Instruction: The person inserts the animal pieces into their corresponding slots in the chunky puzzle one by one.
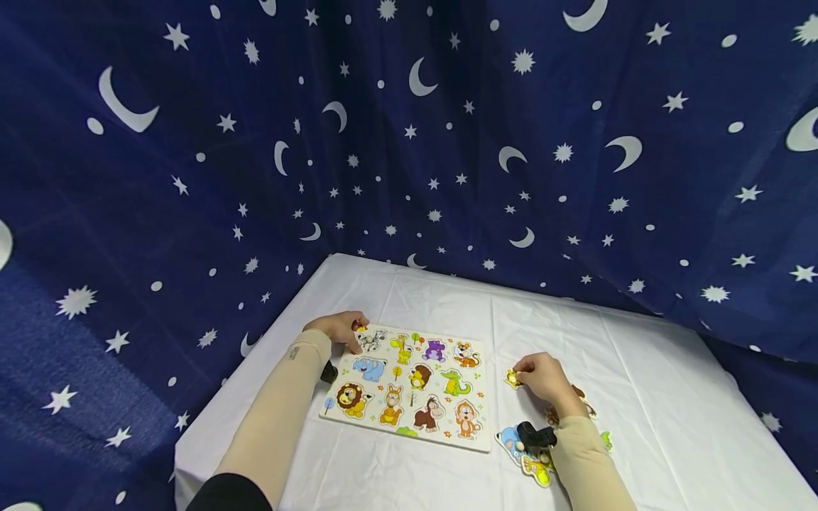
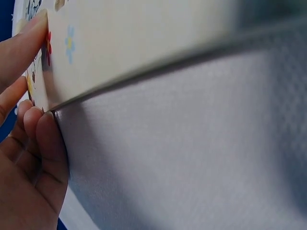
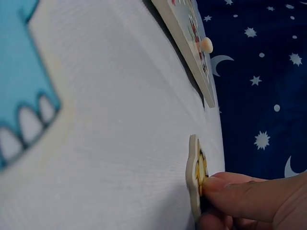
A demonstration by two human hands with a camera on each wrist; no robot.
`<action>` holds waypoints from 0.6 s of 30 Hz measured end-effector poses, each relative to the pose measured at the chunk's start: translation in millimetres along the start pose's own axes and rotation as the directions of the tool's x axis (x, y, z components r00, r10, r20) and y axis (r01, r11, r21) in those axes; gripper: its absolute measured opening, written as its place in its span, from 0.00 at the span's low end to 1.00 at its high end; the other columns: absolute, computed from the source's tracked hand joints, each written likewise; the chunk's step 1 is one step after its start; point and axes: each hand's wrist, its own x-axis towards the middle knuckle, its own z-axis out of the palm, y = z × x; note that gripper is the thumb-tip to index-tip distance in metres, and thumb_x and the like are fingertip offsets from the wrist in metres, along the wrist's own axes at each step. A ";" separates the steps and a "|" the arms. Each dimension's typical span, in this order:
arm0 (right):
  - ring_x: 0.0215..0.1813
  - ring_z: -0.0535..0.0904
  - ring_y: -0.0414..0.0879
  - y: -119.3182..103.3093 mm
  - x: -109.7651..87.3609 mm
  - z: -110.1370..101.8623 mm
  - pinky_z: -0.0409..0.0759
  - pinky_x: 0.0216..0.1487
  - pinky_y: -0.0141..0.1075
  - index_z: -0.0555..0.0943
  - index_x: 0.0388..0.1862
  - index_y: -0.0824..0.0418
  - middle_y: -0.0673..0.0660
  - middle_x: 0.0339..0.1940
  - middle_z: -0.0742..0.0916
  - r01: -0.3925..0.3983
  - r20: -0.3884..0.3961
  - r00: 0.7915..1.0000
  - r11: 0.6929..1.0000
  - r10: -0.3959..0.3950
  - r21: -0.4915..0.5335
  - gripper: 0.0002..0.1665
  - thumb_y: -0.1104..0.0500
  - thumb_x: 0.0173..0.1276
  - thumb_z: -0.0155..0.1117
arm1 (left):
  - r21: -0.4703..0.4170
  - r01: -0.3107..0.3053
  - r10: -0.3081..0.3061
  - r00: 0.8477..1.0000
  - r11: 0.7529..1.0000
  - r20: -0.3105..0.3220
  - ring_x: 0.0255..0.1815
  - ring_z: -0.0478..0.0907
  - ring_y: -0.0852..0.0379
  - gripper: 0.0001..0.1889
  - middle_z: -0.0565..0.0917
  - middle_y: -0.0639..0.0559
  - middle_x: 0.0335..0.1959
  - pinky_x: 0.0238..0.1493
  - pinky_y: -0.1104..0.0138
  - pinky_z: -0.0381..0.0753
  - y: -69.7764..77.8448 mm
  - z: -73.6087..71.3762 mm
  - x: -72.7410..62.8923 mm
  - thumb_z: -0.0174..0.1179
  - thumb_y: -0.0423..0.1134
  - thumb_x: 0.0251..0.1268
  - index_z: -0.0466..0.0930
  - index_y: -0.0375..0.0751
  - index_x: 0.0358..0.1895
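Note:
A wooden puzzle board (image 1: 409, 383) printed with animals lies on the table. At its far left corner is my left hand (image 1: 339, 330), gripping the edge. In the left wrist view the thumb (image 2: 33, 36) presses on the board's face while curled fingers (image 2: 50, 139) meet its side. Right of the board, my right hand (image 1: 543, 376) pinches a small yellow animal puzzle piece (image 1: 512, 379) between thumb and fingers. The right wrist view shows this piece (image 3: 193, 177) edge-on, low over or touching the cloth; I cannot tell which.
Near the right wrist lie a blue animal piece (image 1: 509, 441), a yellow spotted piece (image 1: 540, 474) and a green piece (image 1: 606, 441), with brown pieces partly hidden behind the hand. One knob (image 3: 206, 45) stands up from the board. White cloth (image 1: 434, 291) covers the table; a starry blue curtain (image 1: 460, 142) hangs behind.

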 end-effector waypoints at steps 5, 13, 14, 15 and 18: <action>0.32 0.78 0.42 1.4 -3.2 3.4 0.74 0.38 0.39 0.88 0.32 0.64 0.54 0.27 0.89 0.008 -0.016 1.000 1.000 -0.008 0.019 0.03 0.67 0.60 0.68 | -0.009 0.016 -0.016 1.000 1.000 -0.001 0.52 0.67 0.52 0.33 0.71 0.47 0.48 0.60 0.61 0.65 1.7 1.3 -3.0 0.74 0.27 0.50 0.73 0.42 0.63; 0.32 0.78 0.40 -5.5 -2.3 7.4 0.74 0.37 0.36 0.89 0.32 0.62 0.54 0.29 0.90 0.020 -0.033 0.999 0.998 -0.019 0.058 0.03 0.65 0.61 0.70 | -0.034 0.037 -0.037 0.999 0.999 -0.001 0.53 0.68 0.52 0.33 0.72 0.47 0.50 0.62 0.61 0.66 3.0 0.9 -3.8 0.74 0.26 0.50 0.73 0.42 0.63; 0.32 0.78 0.40 -6.9 -2.1 7.8 0.74 0.36 0.35 0.89 0.32 0.62 0.54 0.29 0.90 0.024 -0.034 0.999 0.998 -0.022 0.062 0.03 0.65 0.61 0.69 | -0.032 0.039 -0.039 0.999 0.999 -0.001 0.53 0.68 0.52 0.33 0.72 0.47 0.50 0.61 0.61 0.65 2.8 0.9 -3.6 0.74 0.26 0.50 0.73 0.42 0.63; 0.31 0.77 0.40 -8.7 -2.2 8.0 0.73 0.36 0.35 0.89 0.32 0.63 0.55 0.29 0.90 0.028 -0.034 0.999 0.997 -0.026 0.066 0.03 0.66 0.61 0.69 | -0.029 0.040 -0.040 0.999 0.999 0.000 0.53 0.68 0.51 0.33 0.72 0.47 0.51 0.61 0.61 0.66 2.8 0.8 -3.6 0.74 0.26 0.51 0.73 0.42 0.63; 0.30 0.76 0.39 -12.9 -1.7 10.1 0.73 0.34 0.34 0.89 0.32 0.63 0.55 0.29 0.90 0.027 -0.025 0.999 0.997 -0.025 0.076 0.03 0.66 0.61 0.70 | -0.021 0.045 -0.045 0.999 0.999 0.001 0.53 0.68 0.51 0.33 0.72 0.47 0.51 0.62 0.61 0.65 2.1 1.0 -2.4 0.74 0.27 0.50 0.73 0.43 0.62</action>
